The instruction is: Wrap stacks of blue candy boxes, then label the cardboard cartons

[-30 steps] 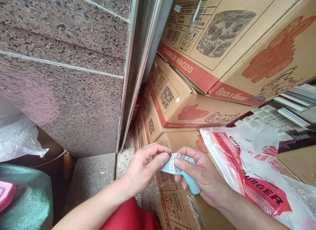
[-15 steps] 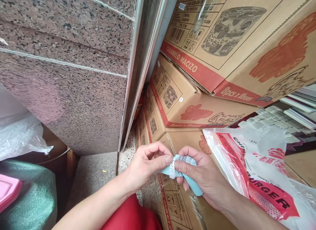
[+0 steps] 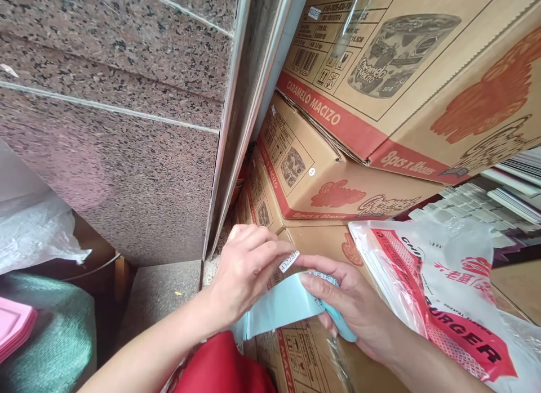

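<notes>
A small white sticker (image 3: 289, 262) printed with a number hangs at the fingertips of my left hand (image 3: 249, 269), whose fingers are pinched together. My right hand (image 3: 353, 297) is closed around a light blue roll of number stickers (image 3: 341, 324). From that roll a bare strip of blue backing paper (image 3: 283, 306) runs down to the left, below my left hand. Several printed numbers show along the top of the roll. Behind and under both hands are stacked cardboard boxes (image 3: 325, 182); the top one carries a similar white number sticker (image 3: 314, 13).
A printed plastic bag (image 3: 443, 303) lies on a box at the right, with stacked papers (image 3: 473, 207) behind it. A speckled stone wall (image 3: 127, 173) and metal frame (image 3: 236, 117) stand at the left. Pink trays (image 3: 14, 325) rest on a green sack (image 3: 59, 320).
My left hand has lifted away from the roll with a sticker at its fingertips. A longer length of bare blue backing now shows. My right hand stays around the roll.
</notes>
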`<act>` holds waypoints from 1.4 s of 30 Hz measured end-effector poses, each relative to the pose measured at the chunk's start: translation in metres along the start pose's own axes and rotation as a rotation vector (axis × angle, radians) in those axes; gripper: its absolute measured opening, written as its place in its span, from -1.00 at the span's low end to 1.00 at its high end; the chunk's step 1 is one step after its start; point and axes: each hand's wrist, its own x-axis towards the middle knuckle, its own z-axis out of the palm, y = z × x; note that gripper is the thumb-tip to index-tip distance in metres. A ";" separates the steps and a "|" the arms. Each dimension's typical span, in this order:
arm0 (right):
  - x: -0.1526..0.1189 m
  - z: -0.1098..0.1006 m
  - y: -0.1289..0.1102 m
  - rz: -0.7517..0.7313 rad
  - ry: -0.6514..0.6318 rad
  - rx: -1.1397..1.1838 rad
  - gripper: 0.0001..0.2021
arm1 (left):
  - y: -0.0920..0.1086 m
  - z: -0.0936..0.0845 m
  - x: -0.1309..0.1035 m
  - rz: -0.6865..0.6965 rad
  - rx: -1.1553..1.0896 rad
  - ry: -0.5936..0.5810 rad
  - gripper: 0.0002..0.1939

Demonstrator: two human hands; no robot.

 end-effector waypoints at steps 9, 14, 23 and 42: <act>0.001 0.004 -0.002 0.014 0.064 0.031 -0.60 | -0.006 0.005 -0.010 -0.174 -0.277 0.184 -0.88; 0.000 0.004 0.000 -0.026 0.007 -0.034 -0.47 | -0.002 -0.010 0.001 0.091 0.128 -0.119 -0.84; 0.000 -0.002 0.000 0.024 0.006 0.012 -0.38 | -0.005 0.014 -0.004 0.164 0.252 0.097 -0.82; -0.004 0.011 -0.001 0.080 0.195 -0.015 -0.25 | 0.000 0.039 -0.018 -0.796 -1.051 0.181 -0.74</act>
